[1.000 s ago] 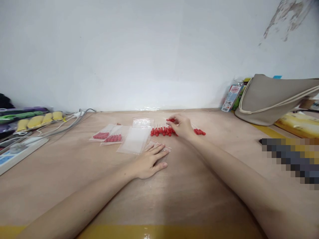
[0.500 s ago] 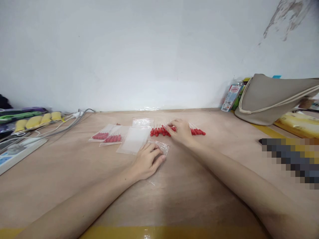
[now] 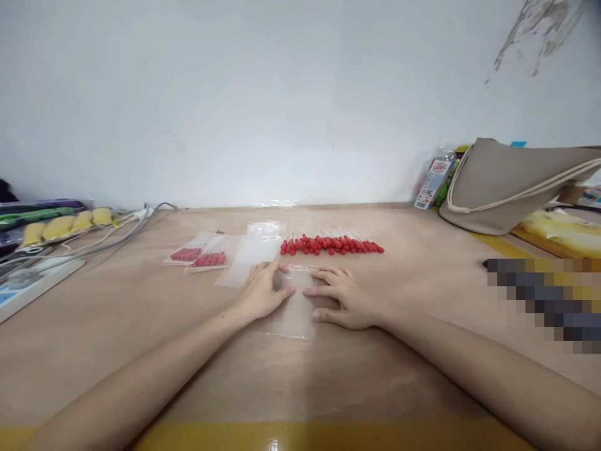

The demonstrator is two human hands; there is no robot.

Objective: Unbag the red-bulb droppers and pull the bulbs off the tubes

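Near: worktop (image 3: 300,388), bare strip, then clear zip bag (image 3: 300,310) flat btwn both hands, long axis near-far, red-lined zip edge at far end; looks empty. L hand (image 3: 263,289) on its L side, fingers half-curled, thumb apart from them, no firm grip seen. R hand (image 3: 350,299) at its R side, fingers spread, fingertips on or just at the edge, nothing seen in it.

Mid: flat bag stack (image 3: 248,258) just far-left of L hand; further L, two bags w/ red-headed sticks inside (image 3: 210,258).

Far: loose red-headed sticks (image 3: 332,244) in a L-R row beyond the bag's zip end, offset R; heads near, pale stems pointing far. R hand nearer to row.

Vs 0.5 s ago: R hand was at the row, now back at the bag; L hand shifted L, so bag's middle shows; row's centre now uncovered.
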